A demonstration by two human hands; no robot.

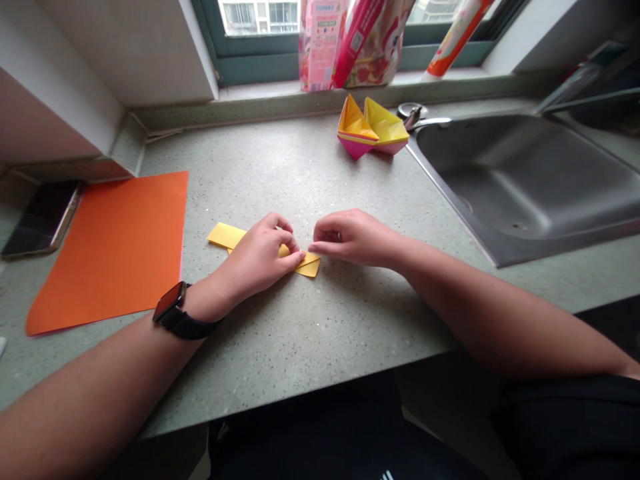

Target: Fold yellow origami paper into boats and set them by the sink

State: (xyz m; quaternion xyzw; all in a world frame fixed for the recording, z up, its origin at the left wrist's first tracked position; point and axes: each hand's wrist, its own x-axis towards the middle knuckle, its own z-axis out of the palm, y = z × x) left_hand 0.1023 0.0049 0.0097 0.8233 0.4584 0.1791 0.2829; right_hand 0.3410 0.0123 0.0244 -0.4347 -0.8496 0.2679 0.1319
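Observation:
A strip of folded yellow origami paper (226, 235) lies flat on the speckled countertop (310, 180), with its middle hidden under my left hand (260, 259). My left hand presses down on the strip, its fingers curled over the paper. My right hand (350, 238) comes in from the right, with curled fingertips at the strip's right end, almost meeting my left fingers. Whether those fingertips grip the paper is hidden. A black smartwatch (173, 308) sits on my left wrist.
Two paper boats (373, 127) in yellow and pink stand at the back, next to a stainless steel sink (525, 180) with a faucet. An orange paper sheet (113, 253) and a phone (43, 219) lie at the left. Packages stand on the windowsill.

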